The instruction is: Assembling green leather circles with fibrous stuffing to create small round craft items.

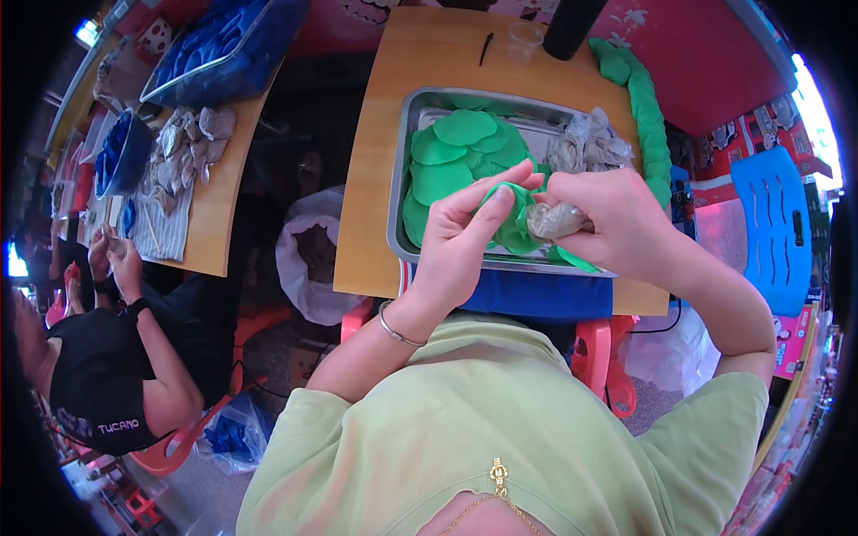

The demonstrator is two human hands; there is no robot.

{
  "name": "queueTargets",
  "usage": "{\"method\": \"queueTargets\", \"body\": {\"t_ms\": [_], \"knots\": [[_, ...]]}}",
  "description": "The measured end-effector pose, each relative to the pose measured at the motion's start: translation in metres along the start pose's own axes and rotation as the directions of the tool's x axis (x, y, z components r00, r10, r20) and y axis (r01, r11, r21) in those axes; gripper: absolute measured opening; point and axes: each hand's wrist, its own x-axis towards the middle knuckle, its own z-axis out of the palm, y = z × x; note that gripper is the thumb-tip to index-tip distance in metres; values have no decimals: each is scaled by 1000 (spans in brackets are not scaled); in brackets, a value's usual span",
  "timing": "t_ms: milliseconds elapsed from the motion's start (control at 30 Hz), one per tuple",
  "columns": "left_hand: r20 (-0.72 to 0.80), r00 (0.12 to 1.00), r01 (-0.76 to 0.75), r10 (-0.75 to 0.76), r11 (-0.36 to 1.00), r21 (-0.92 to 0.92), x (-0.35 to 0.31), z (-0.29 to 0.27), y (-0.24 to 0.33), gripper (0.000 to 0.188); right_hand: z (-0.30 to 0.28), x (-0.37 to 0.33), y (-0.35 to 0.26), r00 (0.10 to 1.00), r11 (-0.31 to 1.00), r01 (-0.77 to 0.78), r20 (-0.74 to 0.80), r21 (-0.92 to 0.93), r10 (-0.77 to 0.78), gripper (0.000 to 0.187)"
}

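Note:
My left hand [458, 239] is closed on a folded green fabric piece [513, 236], its thumb pressed along the top. Against that piece, my right hand [617, 210] grips a small beige-grey lump [552, 221] that looks like a filled pouch. Both hands are over the near side of a metal tray [399, 192]. Inside the tray lie a pile of thin round green pieces [456, 152] and a heap of greyish pouches [590, 141]. My right fingers partly hide the lump.
A strip of joined green pieces [649, 116] runs along the right of the wooden table [366, 214]. At the back are a clear cup [525, 37] and a dark cylinder [572, 31]. To the left, a co-worker [116, 357] sits at another table [214, 232]; a white bag [313, 295] stands between.

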Motion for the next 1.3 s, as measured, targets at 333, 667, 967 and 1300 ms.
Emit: {"method": "queueTargets", "body": {"t_ms": [333, 667, 967, 1300], "knots": [[-91, 975, 171, -201, 949, -266, -6, 15, 1, 36, 11, -1, -1, 979, 980, -71, -177, 185, 104, 20], [-158, 981, 110, -116, 993, -45, -3, 7, -8, 32, 25, -1, 10, 970, 969, 36, -243, 246, 25, 34], [-105, 968, 203, -230, 955, -218, 2, 6, -3, 29, 18, 0, 25, 931, 930, 282, -170, -235, -324, 25], [-48, 995, -73, 84, 978, 194, 2, -5, -17, 24, 27, 1, 15, 965, 931, -215, -83, 293, 249, 18]]}}
